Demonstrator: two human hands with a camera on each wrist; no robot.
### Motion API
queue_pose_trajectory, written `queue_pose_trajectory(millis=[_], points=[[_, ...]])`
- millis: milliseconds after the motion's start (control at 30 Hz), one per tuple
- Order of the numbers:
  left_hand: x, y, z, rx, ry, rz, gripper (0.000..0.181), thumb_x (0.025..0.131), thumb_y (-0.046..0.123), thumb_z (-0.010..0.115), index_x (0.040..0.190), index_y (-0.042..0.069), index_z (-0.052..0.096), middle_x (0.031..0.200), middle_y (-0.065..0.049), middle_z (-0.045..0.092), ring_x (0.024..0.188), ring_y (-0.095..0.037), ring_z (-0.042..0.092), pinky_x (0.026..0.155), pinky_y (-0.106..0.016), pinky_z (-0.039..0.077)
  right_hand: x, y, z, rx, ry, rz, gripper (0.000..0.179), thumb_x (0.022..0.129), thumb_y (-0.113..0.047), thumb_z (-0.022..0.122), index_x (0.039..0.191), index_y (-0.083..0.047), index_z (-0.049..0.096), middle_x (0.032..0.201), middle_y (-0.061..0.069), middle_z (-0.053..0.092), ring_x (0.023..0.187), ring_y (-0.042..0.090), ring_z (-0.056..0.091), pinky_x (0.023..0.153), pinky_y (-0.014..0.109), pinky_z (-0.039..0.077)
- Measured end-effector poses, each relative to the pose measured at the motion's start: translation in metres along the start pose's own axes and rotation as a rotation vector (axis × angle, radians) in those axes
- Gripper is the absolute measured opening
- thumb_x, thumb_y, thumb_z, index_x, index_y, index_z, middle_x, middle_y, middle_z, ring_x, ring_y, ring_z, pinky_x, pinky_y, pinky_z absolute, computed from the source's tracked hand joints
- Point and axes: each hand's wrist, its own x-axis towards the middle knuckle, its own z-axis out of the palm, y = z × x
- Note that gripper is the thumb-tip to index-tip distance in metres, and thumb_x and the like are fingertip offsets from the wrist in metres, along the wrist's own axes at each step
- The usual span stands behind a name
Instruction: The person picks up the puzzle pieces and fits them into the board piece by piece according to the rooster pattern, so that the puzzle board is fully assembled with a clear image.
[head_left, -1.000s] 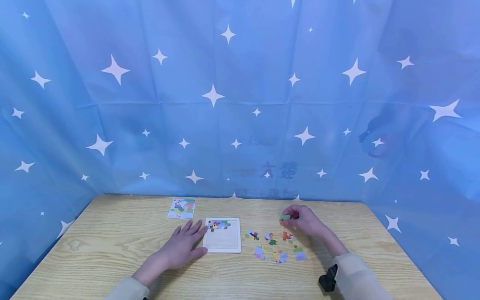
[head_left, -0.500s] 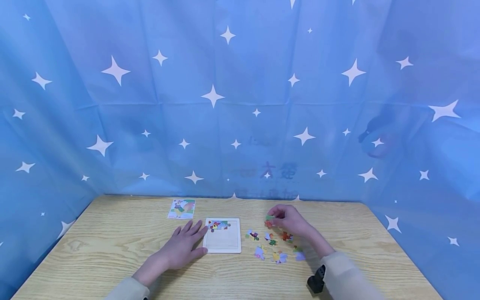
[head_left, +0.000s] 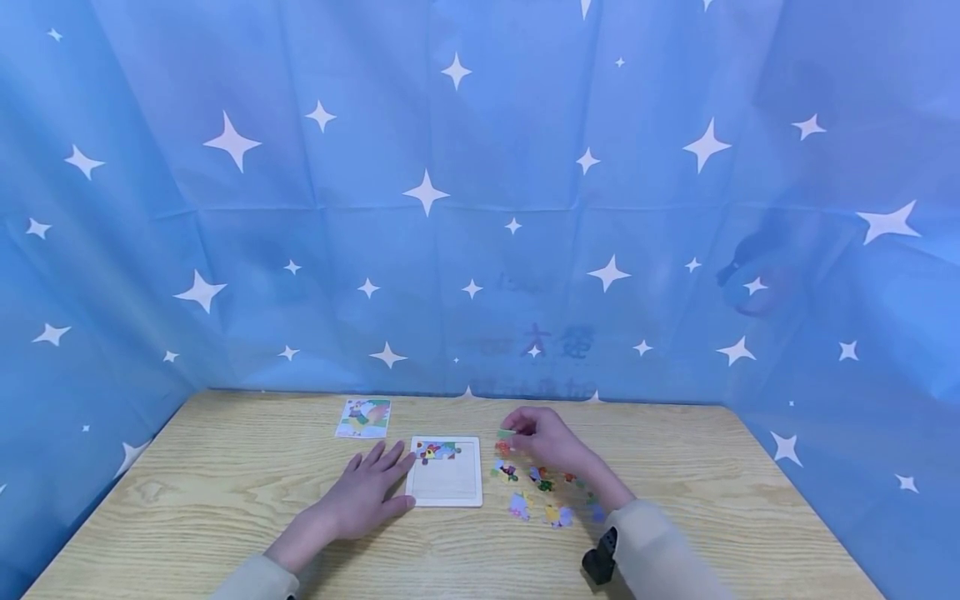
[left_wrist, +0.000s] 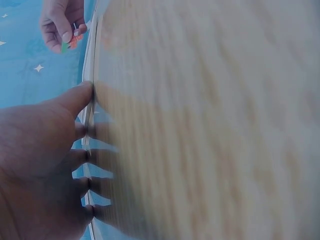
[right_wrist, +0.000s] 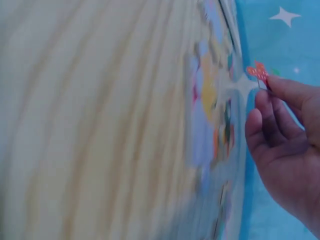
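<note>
The outspread left hand apparently steadied the white, square puzzle tray while the right hand pinched a green-and-orange jigsaw piece.

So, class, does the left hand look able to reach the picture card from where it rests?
Probably yes: the picture card lies flat on the table just beyond the spread left hand, and nothing visible stands between them.

A red-and-green jigsaw piece is pinched in the right hand, near a white, square, partly filled puzzle tray lying flat.
</note>
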Motion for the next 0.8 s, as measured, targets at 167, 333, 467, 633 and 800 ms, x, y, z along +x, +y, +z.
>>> queue_pose_trajectory(millis=[167,333,467,633,800], points=[[-0.001,0.001,-0.001,0.004,-0.001,0.001,0.066,0.104,0.041,0.059,0.154,0.000,0.044,0.161,-0.027,0.032,0.148,-0.055,0.020,0.110,-0.077,0.018,0.006,-0.009,0.009,0.048,-0.032,-0.014,0.016,0.100,-0.006,0.066,0.114,-0.002,0.070,0.099,0.007,0.066,0.084,0.020,0.061,0.071,0.037,0.054],[-0.003,0.009,-0.008,0.012,-0.024,-0.018,0.066,0.104,0.039,0.060,0.154,-0.001,0.044,0.161,-0.027,0.032,0.147,-0.055,0.021,0.111,-0.076,0.018,0.014,-0.013,0.021,0.054,-0.060,-0.027,0.013,0.100,-0.007,0.067,0.112,-0.003,0.071,0.095,0.005,0.066,0.080,0.019,0.061,0.070,0.035,0.053],[-0.005,0.016,-0.014,0.005,-0.039,-0.030,0.068,0.103,0.040,0.061,0.153,-0.002,0.044,0.160,-0.028,0.032,0.147,-0.055,0.021,0.110,-0.076,0.018,0.019,-0.017,0.030,0.045,-0.070,-0.022,0.012,0.100,-0.008,0.067,0.112,-0.007,0.071,0.096,0.002,0.066,0.082,0.017,0.062,0.070,0.033,0.053],[-0.004,0.012,-0.011,0.001,-0.036,-0.018,0.068,0.104,0.042,0.059,0.154,-0.001,0.044,0.160,-0.028,0.032,0.147,-0.056,0.021,0.110,-0.077,0.019,0.023,-0.019,0.038,0.028,-0.078,-0.032,0.012,0.100,-0.008,0.068,0.111,-0.007,0.071,0.094,0.001,0.066,0.082,0.016,0.062,0.070,0.032,0.052],[-0.001,0.003,-0.003,-0.001,-0.022,-0.003,0.067,0.104,0.042,0.059,0.154,0.000,0.044,0.161,-0.027,0.032,0.147,-0.055,0.021,0.109,-0.077,0.019,0.026,-0.020,0.041,0.015,-0.067,-0.026,0.012,0.100,-0.008,0.068,0.111,-0.007,0.071,0.094,0.001,0.066,0.083,0.016,0.061,0.070,0.033,0.052]])
